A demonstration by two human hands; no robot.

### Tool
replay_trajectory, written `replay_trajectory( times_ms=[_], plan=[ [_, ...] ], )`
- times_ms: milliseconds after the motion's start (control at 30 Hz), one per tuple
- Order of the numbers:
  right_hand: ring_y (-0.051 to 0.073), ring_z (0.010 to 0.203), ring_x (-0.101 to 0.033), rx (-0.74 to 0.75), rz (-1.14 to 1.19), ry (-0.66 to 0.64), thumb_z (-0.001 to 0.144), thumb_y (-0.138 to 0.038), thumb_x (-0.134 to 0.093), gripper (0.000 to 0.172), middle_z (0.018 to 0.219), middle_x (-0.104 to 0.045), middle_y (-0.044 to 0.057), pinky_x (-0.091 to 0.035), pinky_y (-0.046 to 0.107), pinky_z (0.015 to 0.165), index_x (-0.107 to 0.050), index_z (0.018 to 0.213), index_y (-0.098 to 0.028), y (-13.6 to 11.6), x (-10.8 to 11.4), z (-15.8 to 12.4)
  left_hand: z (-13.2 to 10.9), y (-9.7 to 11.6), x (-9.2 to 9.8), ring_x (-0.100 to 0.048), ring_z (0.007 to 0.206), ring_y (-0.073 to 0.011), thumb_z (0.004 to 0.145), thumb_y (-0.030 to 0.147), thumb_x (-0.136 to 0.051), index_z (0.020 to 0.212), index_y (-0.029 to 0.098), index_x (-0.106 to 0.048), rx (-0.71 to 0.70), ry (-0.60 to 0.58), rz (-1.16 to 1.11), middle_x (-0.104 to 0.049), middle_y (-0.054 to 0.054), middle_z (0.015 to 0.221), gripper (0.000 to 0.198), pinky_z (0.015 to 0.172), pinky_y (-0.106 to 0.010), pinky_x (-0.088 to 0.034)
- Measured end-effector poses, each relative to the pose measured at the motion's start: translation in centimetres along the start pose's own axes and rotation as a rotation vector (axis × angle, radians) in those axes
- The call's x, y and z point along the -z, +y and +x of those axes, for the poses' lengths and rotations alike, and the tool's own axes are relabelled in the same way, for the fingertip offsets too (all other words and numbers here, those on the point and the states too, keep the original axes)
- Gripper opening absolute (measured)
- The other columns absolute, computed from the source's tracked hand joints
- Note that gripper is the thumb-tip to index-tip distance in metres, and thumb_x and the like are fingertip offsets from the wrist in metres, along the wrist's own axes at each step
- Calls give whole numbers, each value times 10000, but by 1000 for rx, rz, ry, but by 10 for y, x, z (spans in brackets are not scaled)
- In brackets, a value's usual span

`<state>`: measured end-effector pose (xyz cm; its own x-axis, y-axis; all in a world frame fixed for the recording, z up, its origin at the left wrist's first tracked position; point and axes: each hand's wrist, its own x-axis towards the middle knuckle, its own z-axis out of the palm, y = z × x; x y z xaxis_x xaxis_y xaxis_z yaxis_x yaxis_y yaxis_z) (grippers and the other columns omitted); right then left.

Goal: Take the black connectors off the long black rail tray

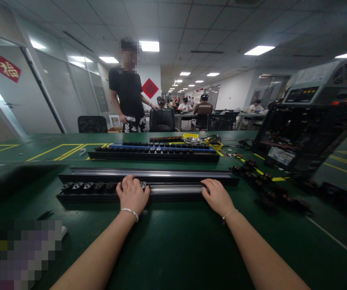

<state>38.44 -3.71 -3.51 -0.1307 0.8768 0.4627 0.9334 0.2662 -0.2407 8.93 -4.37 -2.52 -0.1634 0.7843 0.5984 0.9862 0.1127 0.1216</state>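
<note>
A long black channel [173, 197] lies across the green table before me. Small black parts [99, 187] with metal tops sit in a row along its left section, and a bare shiny metal strip [177, 188] shows along the rest. My left hand [133, 195] is curled down over the right end of that row; its fingers hide the part under them. At the channel's right end my right hand [218, 197] has its fingers bent around the edge, the thumb near the front side. Just behind, parallel to it, lies a second black channel [155, 174] with a shiny strip inside.
Farther back, another filled channel [153, 155] lies before a yellow tray [217, 146] with cables. Loose black parts [260, 181] are scattered to the right, beside an open computer case [297, 141]. A person [127, 88] stands beyond the table near a black chair [162, 120].
</note>
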Motion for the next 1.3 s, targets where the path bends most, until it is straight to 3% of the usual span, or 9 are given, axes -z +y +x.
replay_trajectory(
  times_ms=[233, 833, 1300],
  plan=[
    [222, 1071, -495, 44, 0, 83, 837, -262, -398, 332, 1099, -615, 91, -390, 377, 958, -620, 1061, -161, 2, -5, 0, 0, 1, 0, -400, 1175, -281, 759, 368, -497, 879, 129, -598, -17, -8, -45, -547, -141, 1176, 286, 989, -463, -267],
    [223, 1077, -491, 23, 4, 69, 840, -266, -395, 336, 1100, -616, 87, -386, 376, 962, -623, 1063, -160, 1, -4, -1, -2, 0, -6, -401, 1183, -287, 779, 436, -513, 904, 162, -610, -90, 8, -166, -602, -113, 1092, 316, 987, -447, -283],
    [214, 1066, -495, 38, 0, 76, 836, -264, -399, 329, 1091, -615, 87, -388, 368, 958, -619, 1059, -162, 3, -5, 0, -3, 7, 2, -448, 1162, -289, 807, 457, -446, 991, 180, -605, -79, -127, -115, -653, -122, 1030, 369, 1012, -509, -219]
  ],
)
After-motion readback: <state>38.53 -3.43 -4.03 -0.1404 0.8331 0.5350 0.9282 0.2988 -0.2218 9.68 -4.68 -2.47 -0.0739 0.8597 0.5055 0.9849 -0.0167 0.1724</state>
